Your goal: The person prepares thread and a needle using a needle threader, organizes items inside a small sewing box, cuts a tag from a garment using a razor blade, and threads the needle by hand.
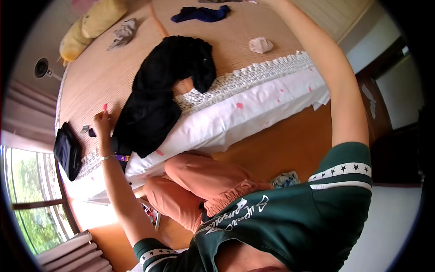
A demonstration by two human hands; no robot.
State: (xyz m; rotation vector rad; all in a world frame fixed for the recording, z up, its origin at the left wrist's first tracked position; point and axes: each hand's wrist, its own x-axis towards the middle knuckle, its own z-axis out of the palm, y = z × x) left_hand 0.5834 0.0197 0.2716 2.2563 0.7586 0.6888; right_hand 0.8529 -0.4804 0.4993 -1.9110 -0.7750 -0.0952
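Note:
My left hand is closed at the left side of the bed, its fingers curled, with a small red thing at the fingertips that is too small to name. Just right of it a black garment lies spread in a curve over the bed edge. A folded black item lies to the left of my wrist, with a small grey object nearby. My right arm reaches up to the top edge, where my right hand is mostly cut off; its fingers cannot be made out.
On the bed lie a navy garment, a grey cloth, a crumpled pale cloth and a yellow pillow. A fan is at the left. Patterned cloth lies on the floor beside my legs.

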